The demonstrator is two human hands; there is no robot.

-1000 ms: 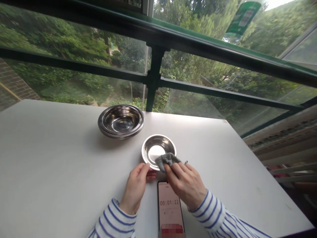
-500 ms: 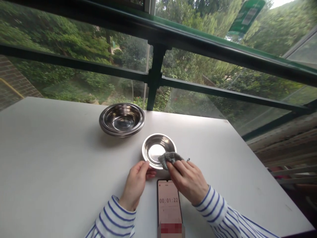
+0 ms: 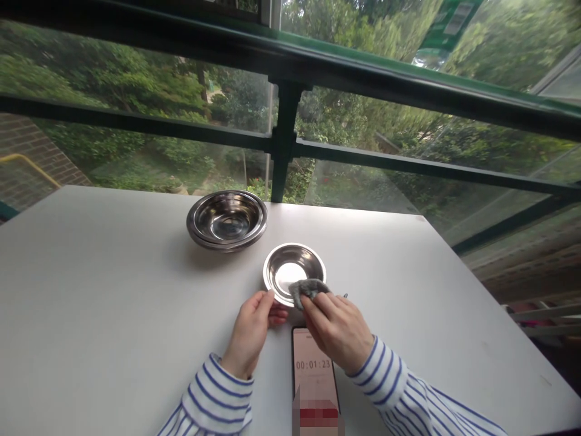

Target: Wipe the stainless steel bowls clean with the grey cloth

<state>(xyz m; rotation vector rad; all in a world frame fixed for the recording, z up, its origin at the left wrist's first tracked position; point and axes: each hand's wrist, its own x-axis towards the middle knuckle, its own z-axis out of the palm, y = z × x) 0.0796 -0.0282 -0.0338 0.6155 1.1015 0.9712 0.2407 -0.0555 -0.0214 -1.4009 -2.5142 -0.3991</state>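
Observation:
A small shiny metal bowl (image 3: 297, 257) stands in front of me near the middle of the white table. My left hand (image 3: 253, 324) grips its near left rim, thumb on top and fingers curled beneath. Bunched in my right hand (image 3: 340, 327) is a grey cloth (image 3: 308, 289), pressed against the bowl's near right inner wall and rim. The cloth covers that part of the bowl, and some of my right fingertips are hidden in it.
Several larger metal bowls (image 3: 227, 245) sit nested at the far left of the small one. A phone (image 3: 313, 381) showing a timer lies just below my hands. Beyond the white table (image 3: 113, 290) runs a dark green railing (image 3: 284, 133) with glass.
My right hand and the cloth have shifted slightly left along the bowl's near rim. My left hand keeps its hold. The view has moved a little, and the timer has advanced one second.

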